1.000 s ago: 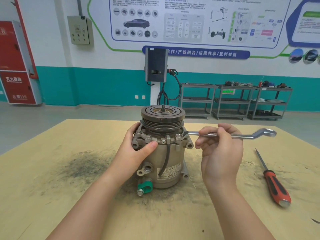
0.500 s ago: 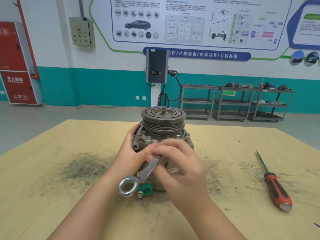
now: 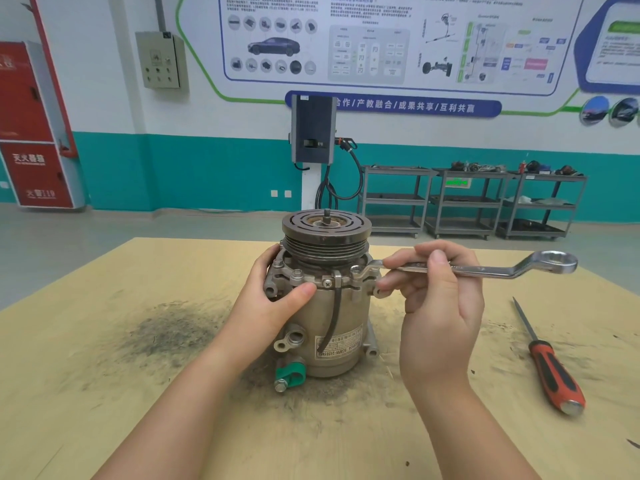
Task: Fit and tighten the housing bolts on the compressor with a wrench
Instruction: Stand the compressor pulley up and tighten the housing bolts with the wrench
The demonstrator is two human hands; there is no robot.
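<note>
The compressor (image 3: 341,317) stands upright in the middle of the wooden table (image 3: 104,393), its dark pulley on top. My left hand (image 3: 273,299) grips the housing's left side, thumb across the front below the flange. My right hand (image 3: 440,299) pinches the shaft of a silver ring wrench (image 3: 485,270) between thumb and fingers. The wrench lies level and points right; its near ring sits on a bolt (image 3: 356,270) at the flange's right front. Another flange bolt (image 3: 297,274) shows at the left front.
A red-handled screwdriver (image 3: 550,368) lies on the table to the right. A dark dusty smear (image 3: 166,330) marks the table left of the compressor. Metal shelf carts (image 3: 467,202) and a charging post (image 3: 313,133) stand against the far wall.
Half a second ago the wrench hung down to the front left over the compressor in my right hand. Now it has swung back to the right, level, with its ring on the right front bolt.
</note>
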